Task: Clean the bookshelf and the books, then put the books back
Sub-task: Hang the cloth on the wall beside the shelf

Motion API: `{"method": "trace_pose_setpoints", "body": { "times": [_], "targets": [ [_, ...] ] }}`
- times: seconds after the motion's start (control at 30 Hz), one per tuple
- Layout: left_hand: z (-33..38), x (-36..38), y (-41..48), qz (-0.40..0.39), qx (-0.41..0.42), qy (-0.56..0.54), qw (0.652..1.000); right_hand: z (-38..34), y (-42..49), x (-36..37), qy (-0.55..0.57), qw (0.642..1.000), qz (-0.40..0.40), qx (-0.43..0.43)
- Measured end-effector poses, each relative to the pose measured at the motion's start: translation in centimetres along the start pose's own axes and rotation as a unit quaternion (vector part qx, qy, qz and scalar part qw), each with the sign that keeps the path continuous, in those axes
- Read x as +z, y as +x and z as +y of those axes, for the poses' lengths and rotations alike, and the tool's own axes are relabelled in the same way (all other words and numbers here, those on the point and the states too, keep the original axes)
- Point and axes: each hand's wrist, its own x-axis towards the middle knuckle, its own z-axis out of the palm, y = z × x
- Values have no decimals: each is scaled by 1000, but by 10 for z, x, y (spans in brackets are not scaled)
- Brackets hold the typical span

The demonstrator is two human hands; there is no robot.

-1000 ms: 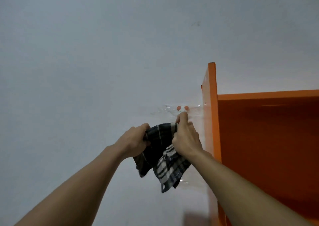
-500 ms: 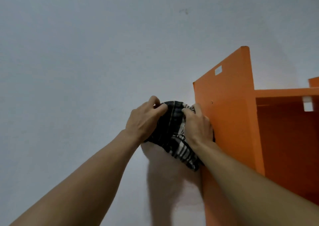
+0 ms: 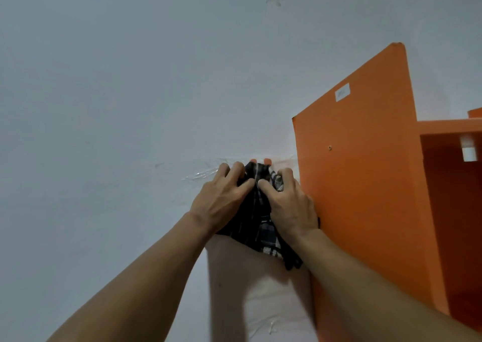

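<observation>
An orange bookshelf (image 3: 365, 185) fills the right side, its outer left panel turned toward me and an open compartment beyond it. A dark plaid cloth (image 3: 257, 226) is bunched against the white wall just left of that panel. My left hand (image 3: 221, 200) and my right hand (image 3: 289, 203) both grip the cloth from above, fingers curled into its folds, thumbs almost touching. The cloth's lower end hangs below my right wrist. No books are in view.
The white wall (image 3: 130, 106) takes up the left and top. Clear tape (image 3: 203, 174) is stuck on the wall by my fingers, with more lower down. A small white label (image 3: 342, 92) and a screw sit on the orange panel.
The view has swung left, so more of the shelf's outer side panel shows. My two hands have closed in together on the cloth, bunching it tighter against the wall.
</observation>
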Motion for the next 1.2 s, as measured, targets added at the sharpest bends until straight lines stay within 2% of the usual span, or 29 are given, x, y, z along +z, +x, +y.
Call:
{"method": "trace_pose_setpoints", "body": {
  "times": [0.07,0.2,0.3,0.37,0.53,0.6,0.7,0.87,1.0,1.13,1.2],
  "targets": [
    [4,6,-7,-2,-9,-16,1000,2,-6,6,28,999,-6,15],
    [13,12,-18,3,-82,-90,993,0,-2,12,85,990,-38,106],
    [13,11,-22,-17,-104,-127,986,-1,2,8,87,987,-75,110],
    [9,8,-24,-23,-132,-133,982,-2,4,6,106,984,-64,126],
    [10,-6,-23,-70,-220,-138,963,-1,1,9,112,991,-35,57],
    [14,-11,-22,-82,-216,-101,968,0,2,9,155,982,-52,91],
    [22,-15,-21,-99,-168,-61,979,3,2,8,175,967,-91,161],
    [36,-12,-27,-83,-151,-76,982,0,-5,5,252,933,-101,237],
    [61,-15,-30,-113,-255,-200,939,0,-14,3,303,892,-136,306],
    [62,-10,-35,-159,-289,-299,895,-1,-24,-9,359,855,-184,326],
    [56,-11,-36,-180,-280,-308,891,0,-26,-14,338,873,-195,292]
  ]
}}
